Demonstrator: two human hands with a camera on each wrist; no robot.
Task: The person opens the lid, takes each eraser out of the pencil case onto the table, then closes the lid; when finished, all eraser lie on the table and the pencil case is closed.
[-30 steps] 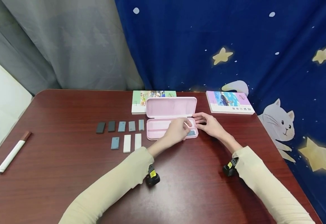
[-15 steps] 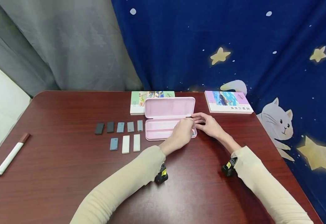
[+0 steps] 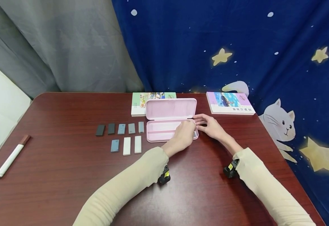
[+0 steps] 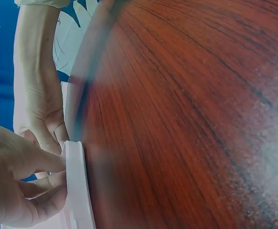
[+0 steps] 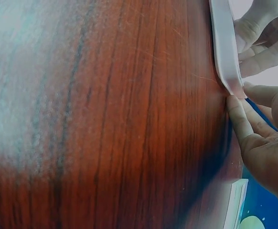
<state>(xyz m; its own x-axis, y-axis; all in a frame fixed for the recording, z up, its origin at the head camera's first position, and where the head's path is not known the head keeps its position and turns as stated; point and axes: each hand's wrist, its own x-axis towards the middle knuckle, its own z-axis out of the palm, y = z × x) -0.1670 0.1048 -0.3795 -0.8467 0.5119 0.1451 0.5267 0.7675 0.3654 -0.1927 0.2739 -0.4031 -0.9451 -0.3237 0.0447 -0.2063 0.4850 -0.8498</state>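
Observation:
A pink pencil case lies with its lid raised behind it. My left hand reaches into its right end with fingers bent down; whatever lies between the fingertips is hidden. In the left wrist view, the left thumb and fingers dip behind the case wall. A sliver of a blue block shows in the case beside that hand. My right hand touches the case's right end. Its fingertips rest at the outer corner in the right wrist view.
Left of the case lie small flat blocks in two rows: dark ones, blue-grey ones and two white ones. A green-covered book sits behind the lid, a purple one to the right. A white marker lies far left.
My left hand has shifted right inside the case and now covers most of the blue block. A pale piece glimpsed at its fingers earlier is out of sight. The right hand stays put.

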